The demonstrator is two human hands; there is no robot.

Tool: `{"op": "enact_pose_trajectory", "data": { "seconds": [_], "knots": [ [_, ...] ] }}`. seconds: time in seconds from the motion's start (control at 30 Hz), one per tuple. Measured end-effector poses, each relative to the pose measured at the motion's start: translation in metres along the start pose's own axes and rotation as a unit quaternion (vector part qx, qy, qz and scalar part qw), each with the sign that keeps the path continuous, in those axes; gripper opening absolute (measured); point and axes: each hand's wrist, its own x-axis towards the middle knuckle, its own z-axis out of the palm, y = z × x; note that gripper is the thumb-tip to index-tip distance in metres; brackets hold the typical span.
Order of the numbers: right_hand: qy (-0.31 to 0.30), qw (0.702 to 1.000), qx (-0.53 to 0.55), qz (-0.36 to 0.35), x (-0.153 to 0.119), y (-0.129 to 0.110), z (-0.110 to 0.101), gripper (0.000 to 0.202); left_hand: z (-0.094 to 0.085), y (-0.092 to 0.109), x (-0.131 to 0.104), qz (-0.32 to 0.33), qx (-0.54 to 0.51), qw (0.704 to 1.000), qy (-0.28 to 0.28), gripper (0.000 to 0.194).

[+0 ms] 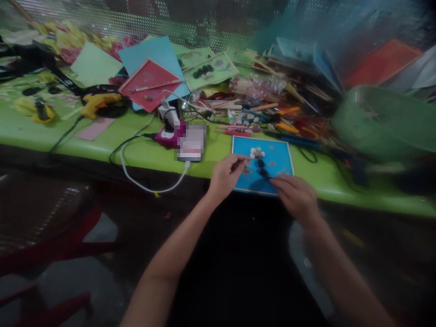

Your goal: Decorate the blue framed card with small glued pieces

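Where the left hand (pixel 225 175) reaches, a blue board (pixel 279 155) lies beneath.

Place looked like makeshift craft workshop. Long green table (pixel 97 146) was heaped with supplies: yellow glue gun (pixel 97 103), light blue sheet (pixel 146 49), sticks (pixel 254 84) in clear plastic, orange-handled tools (pixel 288 128). Framed blue panel (pixel 281 155) bore pebble flower (pixel 257 153); framed red panel (pixel 146 87) lay farther back. Perforated screen (pixel 211 22) stood behind.

Found on table (pixel 327 177), at front edge: board (pixel 281 156), bearing pebbles (pixel 257 153). Noted left of board: phone (pixel 192 141); behind and left of phone, charger (pixel 171 114); farther left, glue gun (pixel 97 104). Located behind board: sticks (pixel 254 85). Recorded before table, far left: chair (pixel 64 254).
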Motion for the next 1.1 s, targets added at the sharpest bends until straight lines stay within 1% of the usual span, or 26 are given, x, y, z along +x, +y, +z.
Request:
{"op": "enact_pose_trajectory", "data": {
  "seconds": [0.13,0.23,0.37,0.47,0.57,0.63,0.77,0.87,0.97,1.1],
  "knots": [
    [-0.009,0.999,0.026,0.029,0.004,-0.003,0.000,0.022,0.001,-0.003,-0.001,0.000,0.008,1.000,-0.004,0.017],
    [-0.011,0.998,0.036,0.043,0.008,-0.006,0.001,0.019,0.002,-0.004,0.000,0.019,0.035,0.999,-0.013,0.018],
    [-0.011,0.998,0.045,0.043,0.011,-0.008,0.000,0.017,0.002,0.000,0.004,0.044,0.105,0.993,-0.027,0.016],
    [-0.017,0.995,0.068,0.077,0.014,-0.007,-0.002,0.014,0.003,0.003,0.011,0.044,0.174,0.982,-0.057,0.015],
    [-0.020,0.988,0.085,0.124,0.021,-0.003,-0.004,0.014,0.006,0.003,0.023,0.069,0.236,0.965,-0.092,0.016],
    [-0.031,0.985,0.090,0.141,0.028,0.000,-0.003,0.015,0.009,0.002,0.032,0.097,0.272,0.950,-0.121,0.019],
    [-0.062,0.980,0.095,0.165,0.038,0.006,0.003,0.018,0.012,0.000,0.047,0.144,0.335,0.910,-0.196,0.033],
    [-0.069,0.975,0.100,0.185,0.042,0.008,0.007,0.018,0.012,0.002,0.055,0.172,0.377,0.878,-0.238,0.038],
    [-0.080,0.972,0.107,0.193,0.046,0.008,0.008,0.017,0.011,0.003,0.060,0.200,0.402,0.855,-0.261,0.036],
    [-0.099,0.972,0.099,0.189,0.054,0.006,0.008,0.016,0.011,0.000,0.067,0.234,0.417,0.835,-0.274,0.031]
  ]
}}
